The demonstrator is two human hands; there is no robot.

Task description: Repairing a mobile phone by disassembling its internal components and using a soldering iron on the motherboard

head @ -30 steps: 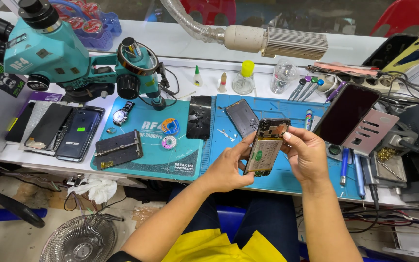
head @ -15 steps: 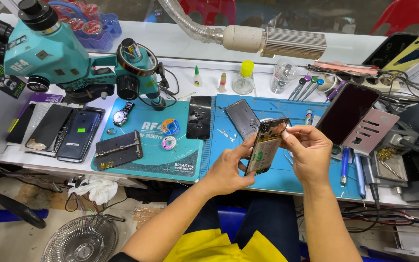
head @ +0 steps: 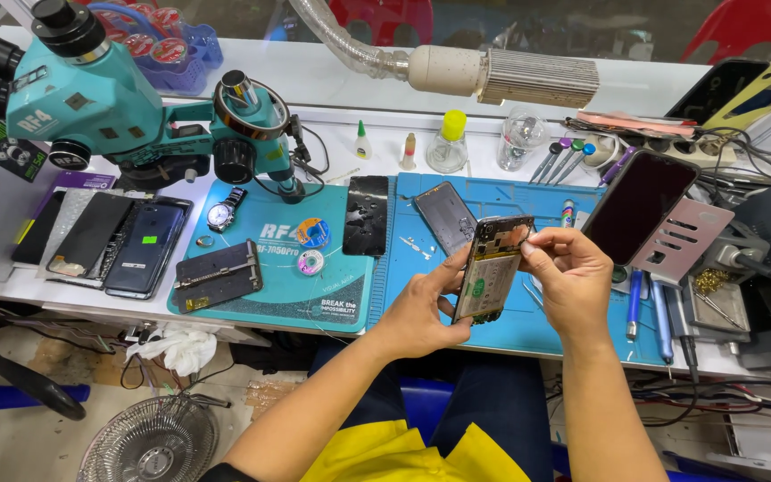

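Disassembly step in hand: opened black smartphone with exposed battery and board (head: 491,270) held above the blue silicone mat (head: 510,330) on the counter (head: 332,80). Left hand (head: 423,308) grips its lower edge; right hand (head: 568,284) pinches at the upper corner. Next move likely calls for steady fingertip precision.

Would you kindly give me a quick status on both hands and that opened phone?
Left hand grips opened phone, held upright above blue mat. Right hand pinches at its top edge. Nothing in the way.
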